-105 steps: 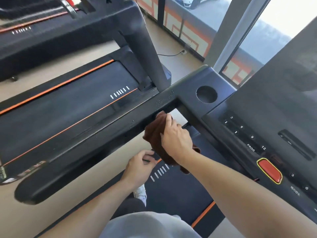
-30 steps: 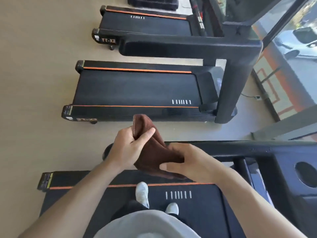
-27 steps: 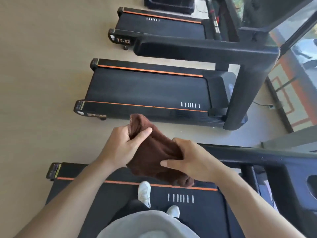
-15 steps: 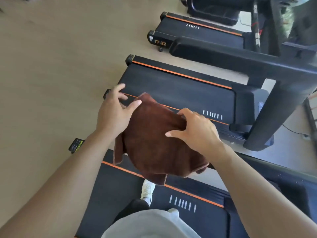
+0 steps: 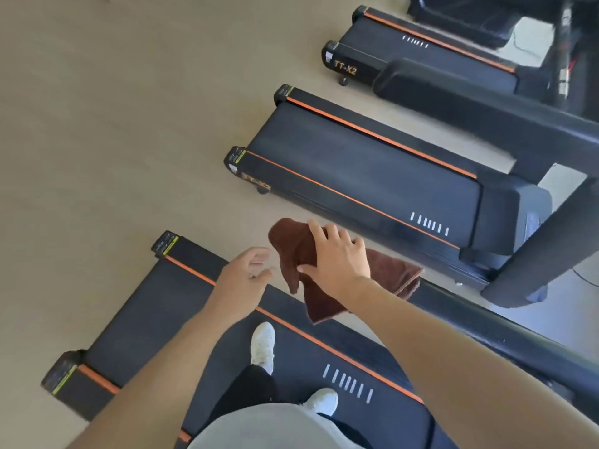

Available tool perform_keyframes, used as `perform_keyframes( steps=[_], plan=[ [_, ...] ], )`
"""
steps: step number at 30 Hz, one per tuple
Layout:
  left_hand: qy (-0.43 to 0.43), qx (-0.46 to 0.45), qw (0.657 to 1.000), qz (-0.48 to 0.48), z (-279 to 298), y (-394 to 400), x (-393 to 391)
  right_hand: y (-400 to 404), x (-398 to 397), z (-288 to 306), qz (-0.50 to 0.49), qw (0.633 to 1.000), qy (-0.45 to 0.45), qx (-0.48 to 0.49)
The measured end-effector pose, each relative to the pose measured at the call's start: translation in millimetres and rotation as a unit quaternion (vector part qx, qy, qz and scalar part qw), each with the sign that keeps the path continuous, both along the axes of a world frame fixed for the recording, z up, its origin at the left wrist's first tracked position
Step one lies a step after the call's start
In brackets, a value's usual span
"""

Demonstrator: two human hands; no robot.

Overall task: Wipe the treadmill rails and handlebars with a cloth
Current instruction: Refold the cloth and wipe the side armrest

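The brown cloth (image 5: 327,273) is draped over the end of the treadmill handrail (image 5: 486,322), pressed down by the right hand (image 5: 337,257), whose fingers seem spread flat. The left hand (image 5: 241,280) is held open, just beside it.

A person stands on the black belt of a treadmill (image 5: 168,306) edged with orange stripes, white sneakers (image 5: 263,346) pointing along the belt. The right hand (image 5: 337,259) lies on a dark brown terry cloth (image 5: 291,244) draped over the end of the black padded handlebar (image 5: 486,325), fingers spread across the fabric and the thumb against its hanging fold. The left hand (image 5: 241,280) hovers just beside the cloth with relaxed, parted fingers, holding nothing. On the beige floor (image 5: 113,124) beyond stand two more black treadmills with orange stripes (image 5: 372,176), the farther one (image 5: 421,56) marked "TT-X2".
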State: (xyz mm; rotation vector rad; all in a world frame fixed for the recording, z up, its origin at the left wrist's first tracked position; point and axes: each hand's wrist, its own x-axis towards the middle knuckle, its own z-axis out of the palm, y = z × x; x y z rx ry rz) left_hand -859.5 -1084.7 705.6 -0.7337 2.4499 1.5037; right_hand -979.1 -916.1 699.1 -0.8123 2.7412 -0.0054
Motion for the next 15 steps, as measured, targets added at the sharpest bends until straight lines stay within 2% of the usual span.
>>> perform_keyframes(
  steps=[6,8,10,12,15],
  plan=[
    [-0.013,0.006,1.000,0.006,-3.0,-54.8,-13.9,-64.6,-38.5,3.2,0.005,0.996,-0.078,0.045],
    [-0.016,0.004,1.000,0.005,-2.1,-70.2,-22.2,-75.9,-55.6,1.9,-0.015,0.989,-0.134,0.054],
    [-0.016,0.006,1.000,0.006,-3.4,-79.8,-31.2,-72.7,-73.6,-2.4,-0.094,0.967,-0.238,0.016],
    [-0.016,0.005,1.000,0.002,-4.9,-82.6,-40.5,-56.0,-86.6,-1.2,-0.183,0.927,-0.323,-0.045],
    [-0.006,0.010,1.000,-0.015,-9.5,-76.2,-52.7,-16.3,-91.2,3.6,-0.263,0.901,-0.342,-0.044]
  ],
)
